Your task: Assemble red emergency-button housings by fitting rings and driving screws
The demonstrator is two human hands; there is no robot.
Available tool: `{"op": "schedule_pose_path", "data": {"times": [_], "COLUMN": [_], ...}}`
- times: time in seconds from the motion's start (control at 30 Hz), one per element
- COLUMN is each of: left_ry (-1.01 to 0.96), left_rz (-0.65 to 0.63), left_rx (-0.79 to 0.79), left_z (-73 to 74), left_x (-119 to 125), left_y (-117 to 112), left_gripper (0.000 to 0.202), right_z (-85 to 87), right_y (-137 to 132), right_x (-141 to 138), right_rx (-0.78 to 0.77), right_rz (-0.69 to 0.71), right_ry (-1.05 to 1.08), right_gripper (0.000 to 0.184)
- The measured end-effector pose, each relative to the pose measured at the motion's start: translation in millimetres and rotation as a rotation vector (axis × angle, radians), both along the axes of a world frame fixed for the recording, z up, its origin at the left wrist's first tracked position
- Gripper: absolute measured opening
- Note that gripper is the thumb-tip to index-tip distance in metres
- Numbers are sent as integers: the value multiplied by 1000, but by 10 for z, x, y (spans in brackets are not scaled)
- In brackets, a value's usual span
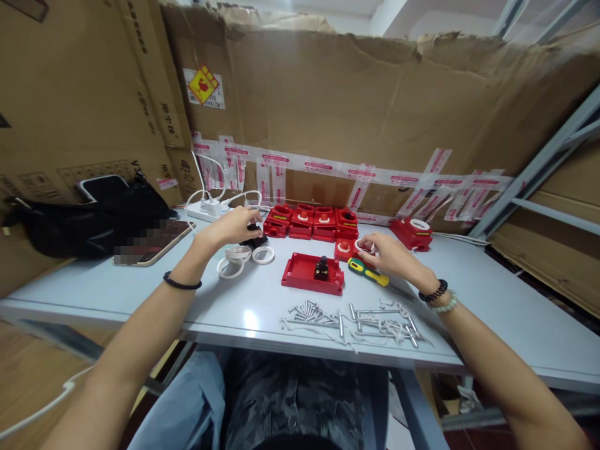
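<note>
**We have a hand at each end of the parts on our table**

Our left hand is over a black part, behind and left of the tray. Its fingers curve down onto the part, but we cannot tell whether they grasp it or merely touch it. Our right hand is at a white ring, just right of a small red cover. Thumb and fingers are bent close about the ring; whether they are pressing, gripping or only touching, we cannot make out.

Between our hands and nearer to us lies the tray, red and open side up, with a black block standing in its right half. The screwdriver, green and yellow, lies just right of it, its shaft running below our right wrist. Three loose rings lie just in front of our left hand, some overlapping.

Closest to us we have a heap of screws and, mostly to their right, a tangle of metal bars with pale strings among them. A row of red boxes sits at the back against the cardboard, and one more box, topped with a white ring, is off to the right. On our left are a power strip, a flat device and a black bag.
</note>
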State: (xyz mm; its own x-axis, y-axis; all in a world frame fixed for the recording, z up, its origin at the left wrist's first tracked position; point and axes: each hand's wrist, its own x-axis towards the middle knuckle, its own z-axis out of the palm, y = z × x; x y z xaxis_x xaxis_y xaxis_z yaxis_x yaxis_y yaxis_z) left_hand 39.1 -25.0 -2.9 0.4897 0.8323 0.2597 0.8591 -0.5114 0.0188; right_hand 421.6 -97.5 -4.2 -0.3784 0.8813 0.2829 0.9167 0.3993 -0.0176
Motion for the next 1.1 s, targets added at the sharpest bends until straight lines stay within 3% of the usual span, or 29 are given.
{"op": "schedule_pose_path", "data": {"times": [0.13, 0.3, 0.4, 0.53, 0.63, 0.8, 0.97, 1.1], "left_ry": [49, 91, 63, 39, -127, -528, -586, -556], "left_rz": [-30, -27, -60, -99, -171, -487, -674, -703], "left_rx": [31, 22, -1, -9, 49, 19, -167, -260], "left_z": [-65, -117, -123, -63, 45, 190, 158, 72], "left_x": [54, 118, 109, 75, 119, 559, 1068, 1161], "left_y": [50, 88, 100, 88, -9, -354, -562, -547], "left_gripper": [44, 21, 18, 18, 21, 24, 19, 19], "right_z": [20, 6, 6, 48, 75, 20, -45, -53], "right_y": [-44, -56, -57, -95, -157, -256, -306, -330], "right_x": [-63, -89, -89, -122, -194, -341, -415, -421], "right_rx": [17, -12, -13, 67, 78, -45, -125, -182], "right_rz": [47, 96, 109, 130, 217, 319, 361, 351], "right_ry": [93, 132, 147, 214, 321, 402, 327, 290], "right_gripper": [20, 20, 20, 19, 21, 36, 53, 52]}}
